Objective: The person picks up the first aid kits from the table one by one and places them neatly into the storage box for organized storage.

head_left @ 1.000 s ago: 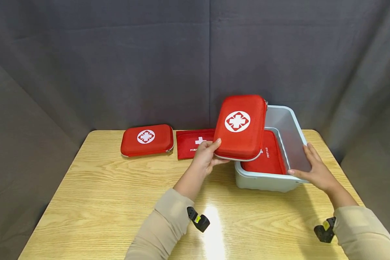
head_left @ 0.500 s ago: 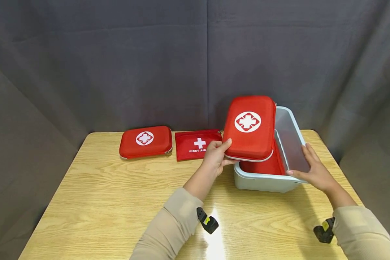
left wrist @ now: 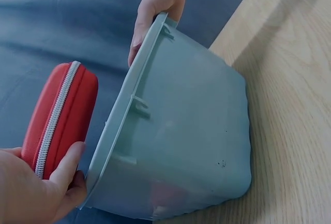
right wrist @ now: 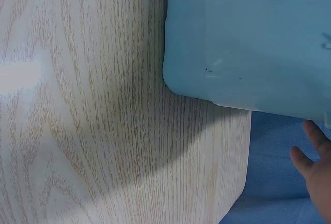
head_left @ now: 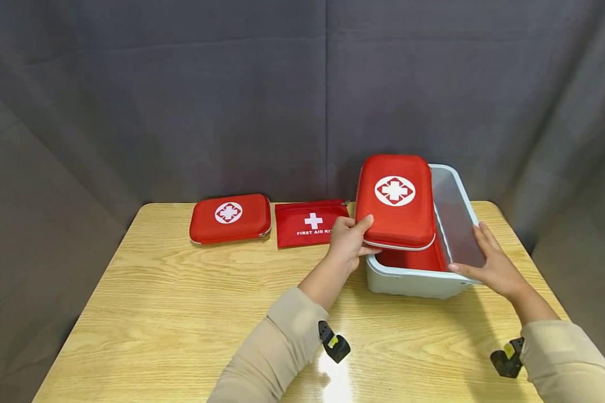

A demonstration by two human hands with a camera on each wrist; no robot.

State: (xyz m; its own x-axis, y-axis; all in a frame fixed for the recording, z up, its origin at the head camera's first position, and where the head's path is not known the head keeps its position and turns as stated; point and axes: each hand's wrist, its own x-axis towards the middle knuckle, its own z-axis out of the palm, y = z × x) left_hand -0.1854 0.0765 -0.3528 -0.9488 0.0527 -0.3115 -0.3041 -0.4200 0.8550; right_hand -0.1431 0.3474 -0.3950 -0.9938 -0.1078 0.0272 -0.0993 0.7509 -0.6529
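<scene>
My left hand (head_left: 350, 238) grips a hard red first aid case (head_left: 395, 210) by its lower left edge, thumb on top and fingers beneath. The case, bearing a white cross emblem, is tilted over a pale blue-grey plastic bin (head_left: 415, 284). In the left wrist view, the zipper side of the case (left wrist: 57, 115) faces the camera beside the bin's rim. My right hand (head_left: 491, 266) holds the bin's near right corner, thumb on the front rim and fingers at the right side. Inside the bin lies a red pouch (head_left: 413, 259), mostly hidden under the case.
Another hard red first aid case (head_left: 230, 219) lies at the back left of the wooden table (head_left: 191, 313). Between it and the bin is a flat red first aid pouch (head_left: 305, 224). A grey curtain (head_left: 232, 101) hangs behind the table.
My left hand has carried the case to the right, then slightly lower, so it covers more of the bin's opening. More of the flat pouch on the table shows. My right hand stays at the rim.
</scene>
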